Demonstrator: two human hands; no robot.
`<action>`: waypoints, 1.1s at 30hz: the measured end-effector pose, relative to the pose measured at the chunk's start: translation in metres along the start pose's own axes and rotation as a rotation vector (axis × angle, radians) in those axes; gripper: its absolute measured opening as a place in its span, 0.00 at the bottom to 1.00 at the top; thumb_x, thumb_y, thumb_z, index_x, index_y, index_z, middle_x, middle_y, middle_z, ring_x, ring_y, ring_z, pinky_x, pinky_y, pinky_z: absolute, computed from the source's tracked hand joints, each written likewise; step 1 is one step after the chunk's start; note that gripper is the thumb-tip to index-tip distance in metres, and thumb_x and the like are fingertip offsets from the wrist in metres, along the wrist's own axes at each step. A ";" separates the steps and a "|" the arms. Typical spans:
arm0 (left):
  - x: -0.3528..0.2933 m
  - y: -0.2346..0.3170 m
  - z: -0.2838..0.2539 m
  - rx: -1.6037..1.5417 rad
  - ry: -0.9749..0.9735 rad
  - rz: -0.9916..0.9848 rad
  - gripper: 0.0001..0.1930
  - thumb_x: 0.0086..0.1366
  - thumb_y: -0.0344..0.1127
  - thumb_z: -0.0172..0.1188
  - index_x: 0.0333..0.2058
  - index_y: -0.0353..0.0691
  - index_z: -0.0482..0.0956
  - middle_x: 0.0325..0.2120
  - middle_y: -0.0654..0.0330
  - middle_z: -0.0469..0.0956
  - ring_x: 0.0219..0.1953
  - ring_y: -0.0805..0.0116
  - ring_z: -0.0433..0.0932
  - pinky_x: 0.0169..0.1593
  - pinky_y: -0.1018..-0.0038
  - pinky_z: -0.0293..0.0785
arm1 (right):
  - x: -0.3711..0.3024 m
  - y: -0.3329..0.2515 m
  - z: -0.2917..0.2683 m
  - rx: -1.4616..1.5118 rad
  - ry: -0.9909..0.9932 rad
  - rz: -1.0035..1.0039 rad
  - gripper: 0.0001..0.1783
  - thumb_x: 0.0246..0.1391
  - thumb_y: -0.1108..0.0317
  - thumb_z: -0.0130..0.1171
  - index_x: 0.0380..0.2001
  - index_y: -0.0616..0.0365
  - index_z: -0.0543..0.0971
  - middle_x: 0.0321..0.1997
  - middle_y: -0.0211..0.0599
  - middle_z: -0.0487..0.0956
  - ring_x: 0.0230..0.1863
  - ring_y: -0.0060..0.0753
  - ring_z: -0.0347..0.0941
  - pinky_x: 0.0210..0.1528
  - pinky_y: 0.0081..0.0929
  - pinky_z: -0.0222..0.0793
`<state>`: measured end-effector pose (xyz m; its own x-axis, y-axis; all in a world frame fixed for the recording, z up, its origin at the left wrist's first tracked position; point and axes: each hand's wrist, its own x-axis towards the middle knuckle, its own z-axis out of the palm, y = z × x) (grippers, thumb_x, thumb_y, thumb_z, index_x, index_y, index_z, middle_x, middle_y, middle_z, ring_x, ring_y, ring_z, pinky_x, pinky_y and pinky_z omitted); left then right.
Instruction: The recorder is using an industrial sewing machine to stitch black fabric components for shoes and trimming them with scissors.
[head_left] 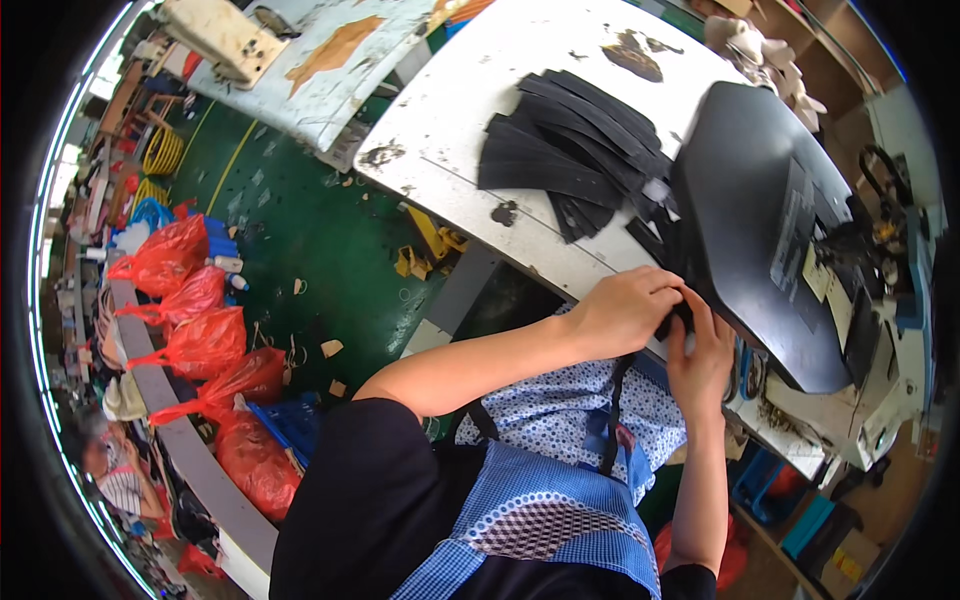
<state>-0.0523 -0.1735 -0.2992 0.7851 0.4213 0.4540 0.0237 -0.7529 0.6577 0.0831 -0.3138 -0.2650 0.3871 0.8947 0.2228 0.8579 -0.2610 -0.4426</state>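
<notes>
Two bare hands are at work by the near edge of one white table [440, 110], fingertips meeting over a small black piece [685, 313]. The right hand [702, 352] has its thumb and forefinger nearly closed around that piece; the left hand [622, 312] curls its fingers in from the left, and from here I can't tell whether they grip it too. The piece sits just left of one large dark panel [735, 200], which slants across the table's right side.

Beyond the hands lies one fanned heap of black strips [570, 150], well over half a dozen, overlapping too much for an exact count. One blue checked apron [600, 560] covers the worker's front.

Over on the left, I count five red plastic bags [205, 342] in a row by one long grey ledge [190, 440]. Farther off stand two yellow baskets [163, 150], and one other person [130, 480] in stripes is at the left edge. A second table [265, 110], at the far left, carries one brown scrap [335, 52].
</notes>
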 end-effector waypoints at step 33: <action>-0.012 0.007 -0.109 -1.256 -0.205 -0.788 0.24 0.73 0.33 0.64 0.64 0.38 0.69 0.38 0.61 0.75 0.28 0.72 0.77 0.27 0.74 0.74 | -0.071 0.073 -0.071 -0.220 0.119 0.383 0.24 0.55 0.68 0.76 0.55 0.63 0.84 0.55 0.52 0.81 0.53 0.54 0.81 0.58 0.43 0.76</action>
<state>-0.1291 -0.1289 -0.2347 0.8977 0.3451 -0.2739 0.0216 0.5866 0.8096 0.1421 -0.4223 -0.2510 0.7159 0.6738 0.1831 0.6914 -0.6474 -0.3208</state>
